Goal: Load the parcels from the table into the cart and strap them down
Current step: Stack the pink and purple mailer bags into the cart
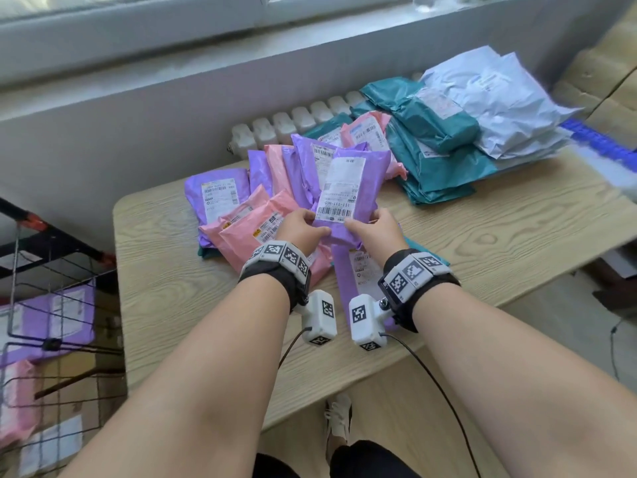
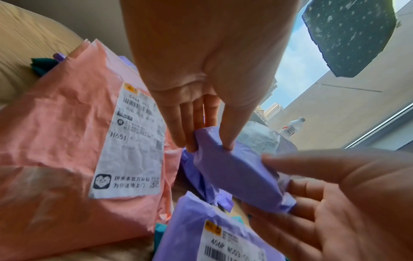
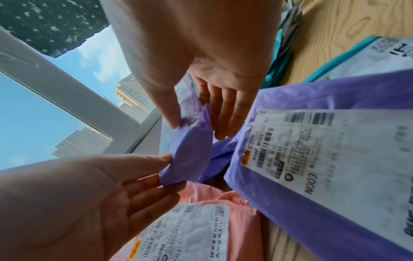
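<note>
- My left hand pinches the near left corner of a purple parcel; my right hand pinches its near right corner
- I hold it lifted between both hands, label up, above the pink parcels on the tabletop
- Teal parcels lie beyond my right hand; the cart stands left of my left hand

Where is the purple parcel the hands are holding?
In the head view, the purple parcel is mid-table, pinched between the left hand and right hand, above the pink parcels.
</note>
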The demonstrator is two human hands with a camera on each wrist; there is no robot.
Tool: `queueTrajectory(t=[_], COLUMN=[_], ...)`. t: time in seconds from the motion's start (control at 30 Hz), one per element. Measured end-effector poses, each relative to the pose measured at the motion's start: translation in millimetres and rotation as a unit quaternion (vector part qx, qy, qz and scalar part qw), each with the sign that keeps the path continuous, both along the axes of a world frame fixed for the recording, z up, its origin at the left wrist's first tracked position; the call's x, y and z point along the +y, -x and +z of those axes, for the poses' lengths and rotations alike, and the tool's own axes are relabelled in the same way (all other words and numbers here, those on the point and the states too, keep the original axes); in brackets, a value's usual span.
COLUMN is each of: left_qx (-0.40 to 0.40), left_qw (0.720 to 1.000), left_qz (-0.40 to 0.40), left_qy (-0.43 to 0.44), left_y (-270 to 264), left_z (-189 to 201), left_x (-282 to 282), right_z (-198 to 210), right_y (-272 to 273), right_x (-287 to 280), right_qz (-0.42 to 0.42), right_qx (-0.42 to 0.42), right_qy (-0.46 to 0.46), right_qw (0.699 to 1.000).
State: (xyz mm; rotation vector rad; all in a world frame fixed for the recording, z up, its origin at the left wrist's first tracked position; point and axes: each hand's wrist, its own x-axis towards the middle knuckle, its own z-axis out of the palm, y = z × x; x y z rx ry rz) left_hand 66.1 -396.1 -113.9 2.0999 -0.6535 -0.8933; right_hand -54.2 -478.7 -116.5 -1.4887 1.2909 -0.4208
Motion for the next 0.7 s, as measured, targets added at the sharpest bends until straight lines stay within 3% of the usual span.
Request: queueTrajectory(t=[0.3, 0.43, 0.57, 0.7], left_qx=[0.029, -0.1, -0.253, -0.354], left_qw=[0.999, 0.989, 0.95, 0.931], left_qz=[0.021, 0.107, 0.182, 0.073], left_qy=[0.025, 0.016, 0.005, -0.052], left_y=[-43.3, -81.6, -122.7, -157.9], left_z=[29.3, 49.4, 82.0, 91.4], left_x=[55.2, 111.1, 174.2, 243.5], right_z=[52.6, 71.9, 89.5, 93.8], right_y=[-40.2, -80.0, -126.9, -173.3], right_x=[31.0, 73.5, 128.9, 198.8], right_qz=[0.051, 0.096, 0.165, 0.231], right_qx=[0.026, 0.066, 0.09, 0.077], right_qy=[0.165, 0.226, 0.247, 0.243], right_qw=[0.985, 0.967, 0.951, 0.939])
